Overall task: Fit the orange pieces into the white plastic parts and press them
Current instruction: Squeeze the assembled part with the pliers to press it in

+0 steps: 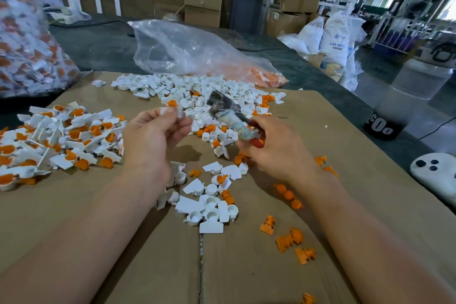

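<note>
My left hand (154, 134) pinches a white plastic part with an orange piece (172, 103) sitting in its top, held above the cardboard. My right hand (274, 148) grips a small hammer (228, 112) by its red, tape-wrapped handle; the dark head points up and left, close to the held part. Loose white parts (209, 202) lie between my forearms. Loose orange pieces (288, 239) are scattered at the right. A heap of white parts (187, 89) lies beyond my hands.
A pile of fitted white-and-orange parts (61, 140) lies at the left on the cardboard sheet (345, 136). A clear bag with orange pieces (197, 54) lies behind, a full bag (24, 39) at far left. A white device (434, 173) sits at the right edge.
</note>
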